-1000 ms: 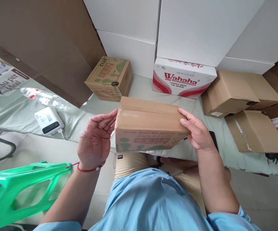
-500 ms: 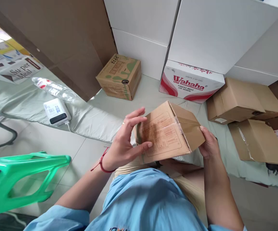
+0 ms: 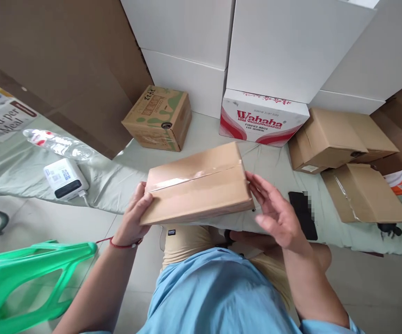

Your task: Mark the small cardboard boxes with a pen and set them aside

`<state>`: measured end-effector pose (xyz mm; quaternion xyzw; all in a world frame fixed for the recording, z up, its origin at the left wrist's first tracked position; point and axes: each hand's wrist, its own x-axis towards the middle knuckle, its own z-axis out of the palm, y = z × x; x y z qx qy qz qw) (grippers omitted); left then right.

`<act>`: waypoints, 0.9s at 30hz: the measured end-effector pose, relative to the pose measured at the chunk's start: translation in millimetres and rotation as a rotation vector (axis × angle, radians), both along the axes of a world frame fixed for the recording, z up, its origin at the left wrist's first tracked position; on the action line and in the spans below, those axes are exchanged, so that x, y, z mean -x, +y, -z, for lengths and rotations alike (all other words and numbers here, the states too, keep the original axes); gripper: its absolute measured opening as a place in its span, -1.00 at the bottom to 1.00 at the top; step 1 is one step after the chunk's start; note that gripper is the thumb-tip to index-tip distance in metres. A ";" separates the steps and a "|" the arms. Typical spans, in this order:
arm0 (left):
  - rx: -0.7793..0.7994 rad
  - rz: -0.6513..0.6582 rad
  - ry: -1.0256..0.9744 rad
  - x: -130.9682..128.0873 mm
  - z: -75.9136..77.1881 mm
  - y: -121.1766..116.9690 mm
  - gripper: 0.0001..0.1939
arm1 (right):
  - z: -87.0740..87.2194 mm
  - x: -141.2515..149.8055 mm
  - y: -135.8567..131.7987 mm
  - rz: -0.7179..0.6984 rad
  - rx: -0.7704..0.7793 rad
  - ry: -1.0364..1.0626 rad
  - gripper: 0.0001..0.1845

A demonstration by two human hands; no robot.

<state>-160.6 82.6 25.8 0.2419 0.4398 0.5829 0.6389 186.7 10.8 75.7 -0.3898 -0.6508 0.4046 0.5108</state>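
Note:
A brown cardboard box [image 3: 197,185] is held up in front of my body, with a strip of clear tape along its upward face. My left hand [image 3: 136,211] grips its left end, thumb on the taped face and the other fingers mostly hidden behind. At the box's right end is my right hand [image 3: 277,211], its fingers spread and the thumb apart. Those fingertips are close to the box edge; whether they touch it I cannot tell.
Along the covered surface stand a green-printed carton [image 3: 159,118], a Wahaha box [image 3: 263,118] and brown boxes [image 3: 343,137]. A black phone [image 3: 303,215], a white power bank [image 3: 66,178] and a plastic bottle [image 3: 60,144] lie there too. A green stool [image 3: 37,278] stands left.
The box has been turned so its taped face shows instead of its printed side. My left hand has closed on its left end, and my right hand has loosened from the flap end. The phone has become visible.

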 end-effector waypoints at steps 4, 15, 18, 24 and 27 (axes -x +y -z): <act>0.109 -0.045 -0.018 14.5 11.7 6.7 -0.75 | -20.1 29.5 -7.0 -0.012 -0.286 -0.373 -0.13; 0.079 -0.052 0.012 19.4 32.6 -3.7 -0.67 | -20.7 30.4 0.1 0.035 -0.450 -0.434 -0.23; 0.144 -0.026 -0.008 2.2 18.9 6.7 -0.69 | -21.4 27.2 -5.4 0.115 -0.468 -0.452 -0.21; 0.313 0.052 -0.071 -43.5 12.7 60.5 -0.60 | -48.3 22.2 -46.8 0.206 -0.629 -0.719 -0.33; 0.291 0.060 -0.105 -82.9 23.2 77.4 -0.65 | -72.2 18.8 -60.3 0.195 -0.720 -0.849 -0.52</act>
